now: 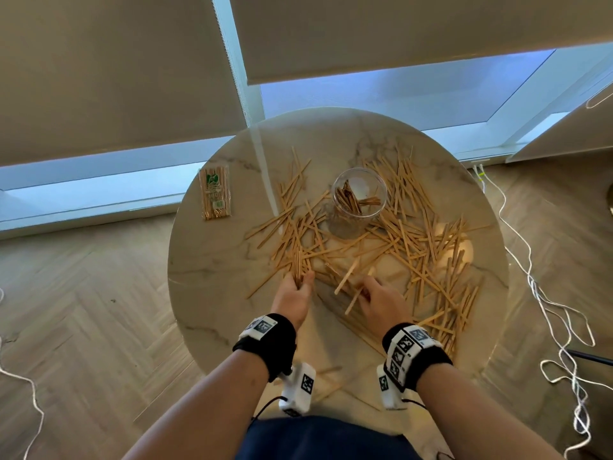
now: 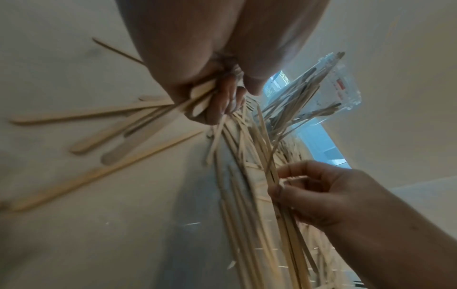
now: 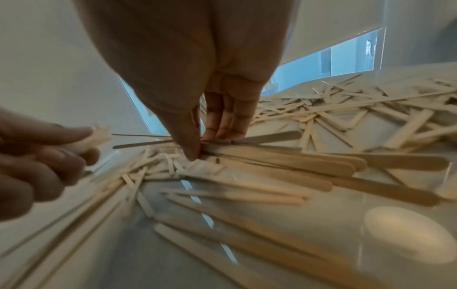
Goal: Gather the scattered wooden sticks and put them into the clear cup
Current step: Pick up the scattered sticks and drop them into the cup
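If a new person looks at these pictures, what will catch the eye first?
First, the wooden sticks scattered thickly over the round marble table, around the clear cup at its middle, which holds a few. Then the left hand gripping a bundle and the right hand pinching more.

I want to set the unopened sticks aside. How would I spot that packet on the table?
Start at the round marble table. Go to its far left edge, away from the clear cup. The packet lies there alone, its sticks bundled in a clear wrapper with a green label, unlike the loose ones.
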Tool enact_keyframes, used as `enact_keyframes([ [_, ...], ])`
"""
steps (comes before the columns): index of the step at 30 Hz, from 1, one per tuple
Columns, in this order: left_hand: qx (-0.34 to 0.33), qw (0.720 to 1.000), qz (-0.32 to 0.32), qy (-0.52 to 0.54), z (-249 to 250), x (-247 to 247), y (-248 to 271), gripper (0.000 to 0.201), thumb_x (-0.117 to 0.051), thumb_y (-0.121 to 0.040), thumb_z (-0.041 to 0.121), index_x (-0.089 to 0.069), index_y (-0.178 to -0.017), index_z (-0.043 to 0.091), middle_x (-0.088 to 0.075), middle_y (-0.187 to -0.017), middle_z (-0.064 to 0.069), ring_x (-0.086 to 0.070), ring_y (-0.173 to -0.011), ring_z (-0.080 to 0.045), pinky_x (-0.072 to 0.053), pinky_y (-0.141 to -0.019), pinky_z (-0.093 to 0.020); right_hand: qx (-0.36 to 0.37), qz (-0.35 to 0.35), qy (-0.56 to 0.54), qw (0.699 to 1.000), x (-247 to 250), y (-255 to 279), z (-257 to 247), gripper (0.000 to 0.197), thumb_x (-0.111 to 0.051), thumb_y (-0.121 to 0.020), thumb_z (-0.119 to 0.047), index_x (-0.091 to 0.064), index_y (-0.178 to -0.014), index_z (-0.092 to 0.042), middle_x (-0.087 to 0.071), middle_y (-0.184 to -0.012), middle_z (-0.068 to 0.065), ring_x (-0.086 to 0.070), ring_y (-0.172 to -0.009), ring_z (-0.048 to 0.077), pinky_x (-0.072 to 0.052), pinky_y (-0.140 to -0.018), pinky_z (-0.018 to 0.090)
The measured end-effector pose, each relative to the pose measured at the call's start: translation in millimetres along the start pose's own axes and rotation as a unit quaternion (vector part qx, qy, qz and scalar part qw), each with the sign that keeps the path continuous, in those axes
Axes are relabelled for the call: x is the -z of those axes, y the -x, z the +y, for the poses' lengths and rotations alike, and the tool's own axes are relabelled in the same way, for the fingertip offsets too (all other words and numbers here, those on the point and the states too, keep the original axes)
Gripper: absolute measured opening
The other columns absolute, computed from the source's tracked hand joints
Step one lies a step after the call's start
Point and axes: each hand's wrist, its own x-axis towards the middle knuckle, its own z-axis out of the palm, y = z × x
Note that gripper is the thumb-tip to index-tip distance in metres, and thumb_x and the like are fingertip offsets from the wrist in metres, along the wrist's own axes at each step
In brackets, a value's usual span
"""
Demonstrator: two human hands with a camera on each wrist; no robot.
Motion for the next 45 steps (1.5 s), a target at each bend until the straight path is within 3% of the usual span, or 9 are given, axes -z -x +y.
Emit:
enact_keyframes([
  [5,0.022,0.999,-0.030,0.036,25.8,-15.9,5.9,0.062,-0.067,-0.073,0.076,-0.064,-0.093,0.017,-0.064,-0.070,0.003,-0.047,-0.050,-0.010,-0.043,-0.050,-0.028,0.073,0.003,-0.044,0.996,14.6,2.9,-21.3,0.026,-0.065,-0.090,-0.018,-0.066,-0.115,-0.021,-0.067,-0.101,0.001,-0.064,-0.087,0.023,-0.052,-0.074,0.035],
  [9,0.045,0.990,-0.078,0.109,28.4,-16.0,0.6,0.042,-0.075,-0.082,0.054,-0.070,-0.087,0.012,-0.072,-0.083,-0.009,-0.046,-0.052,-0.012,-0.042,-0.049,-0.026,0.096,0.006,-0.063,0.993,14.7,5.6,-30.7,0.033,-0.062,-0.093,-0.019,-0.063,-0.127,-0.023,-0.069,-0.109,0.000,-0.065,-0.092,0.019,-0.046,-0.075,0.023],
  [16,0.090,0.970,-0.088,0.205,29.2,-21.5,2.9,0.039,-0.059,-0.097,0.043,-0.067,-0.108,0.007,-0.074,-0.095,-0.014,-0.071,-0.082,-0.025,-0.059,-0.073,-0.036,0.106,-0.008,-0.083,0.991,3.9,5.6,-38.0,0.018,-0.062,-0.092,-0.022,-0.060,-0.110,-0.026,-0.070,-0.101,-0.006,-0.066,-0.083,0.014,-0.050,-0.070,0.026],
  [23,0.107,0.968,-0.039,0.221,20.6,-16.9,1.5,0.047,-0.055,-0.100,0.036,-0.060,-0.116,-0.008,-0.069,-0.103,-0.023,-0.068,-0.093,-0.036,-0.057,-0.090,-0.048,0.192,-0.024,-0.049,0.980,5.6,9.7,-42.5,0.018,-0.060,-0.093,-0.024,-0.070,-0.108,-0.026,-0.069,-0.108,-0.007,-0.065,-0.090,0.015,-0.050,-0.077,0.025],
  [27,0.098,0.971,-0.062,0.207,18.4,-14.3,0.3,0.036,-0.057,-0.100,0.028,-0.060,-0.118,-0.003,-0.071,-0.094,-0.018,-0.071,-0.079,-0.032,-0.060,-0.069,-0.039,0.226,0.002,-0.023,0.974,3.6,8.3,-36.9,0.021,-0.055,-0.092,-0.026,-0.069,-0.108,-0.024,-0.059,-0.115,-0.003,-0.057,-0.102,0.018,-0.049,-0.085,0.028],
  [30,0.101,0.973,-0.088,0.186,20.4,-11.6,4.7,0.019,-0.048,-0.105,0.021,-0.056,-0.103,0.004,-0.055,-0.069,-0.004,-0.049,-0.052,-0.016,-0.047,-0.050,-0.031,0.163,0.027,-0.032,0.986,5.1,-8.5,-35.4,0.032,-0.040,-0.096,-0.027,-0.060,-0.119,-0.019,-0.049,-0.121,-0.002,-0.052,-0.108,0.020,-0.052,-0.088,0.037],
  [34,0.096,0.977,-0.115,0.150,18.4,-7.5,11.7,0.017,-0.045,-0.107,0.021,-0.051,-0.094,0.011,-0.050,-0.060,0.003,-0.044,-0.046,-0.011,-0.044,-0.048,-0.028,0.075,-0.083,0.067,0.991,-4.0,-50.1,-43.3,0.046,-0.040,-0.098,-0.015,-0.045,-0.143,-0.023,-0.040,-0.148,0.005,-0.039,-0.132,0.029,-0.043,-0.107,0.041],
  [42,0.068,0.971,-0.003,0.229,16.1,15.5,3.7,0.025,-0.054,-0.101,0.036,-0.048,-0.097,0.012,-0.042,-0.062,0.004,-0.038,-0.047,-0.009,-0.037,-0.047,-0.025,0.055,-0.103,0.040,0.992,3.6,-57.0,-39.5,0.011,-0.053,-0.095,-0.026,-0.059,-0.086,-0.024,-0.063,-0.072,-0.008,-0.064,-0.072,0.017,-0.047,-0.059,0.028],
  [45,0.061,0.975,-0.001,0.212,14.7,13.4,-2.9,0.062,-0.072,-0.080,0.062,-0.053,-0.104,0.008,-0.051,-0.063,0.002,-0.045,-0.051,-0.012,-0.043,-0.051,-0.029,0.079,-0.157,0.003,0.984,11.6,-41.3,-54.9,0.017,-0.057,-0.096,-0.033,-0.062,-0.084,-0.022,-0.067,-0.070,-0.006,-0.064,-0.065,0.010,-0.051,-0.061,0.027],
])
